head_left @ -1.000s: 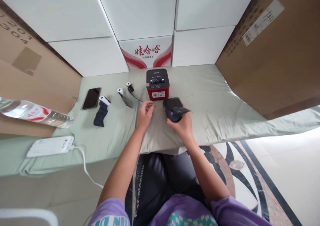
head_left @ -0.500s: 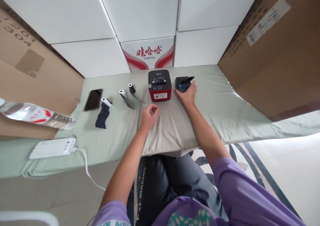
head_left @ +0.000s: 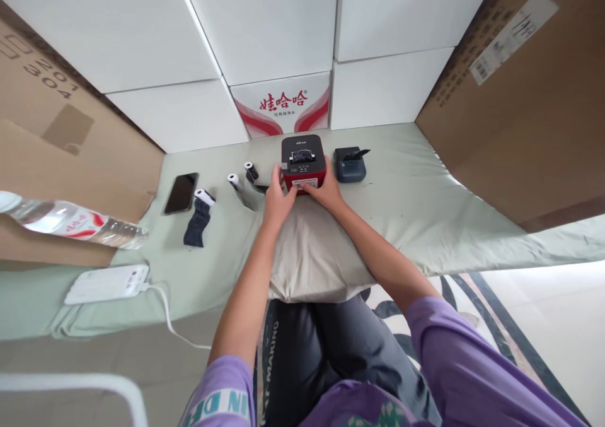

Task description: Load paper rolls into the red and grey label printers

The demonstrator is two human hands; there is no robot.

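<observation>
A red and black receipt printer (head_left: 303, 156) stands upright on the cloth in front of me, with a strip of dark paper showing in its top slot. My left hand (head_left: 280, 197) is closed against its left side, the thumb on the front label. On the opposite side my right hand (head_left: 327, 190) grips it, its thumb also on the front. Just right of it sits a small dark blue printer (head_left: 350, 165) with a black strip sticking out. Three partly unrolled paper rolls lie to the left: a black one (head_left: 251, 171), a white-ended one (head_left: 234, 181) and another (head_left: 205, 196) with a dark tail.
A smartphone (head_left: 181, 193) lies at the left, near a water bottle (head_left: 75, 220) and a white power bank (head_left: 108, 284) with a cable. White boxes (head_left: 282, 104) form a wall behind. Cardboard boxes (head_left: 524, 130) flank both sides.
My right hand has left the small blue printer and moved left onto the red printer. My left hand has moved up to the red printer's left side.
</observation>
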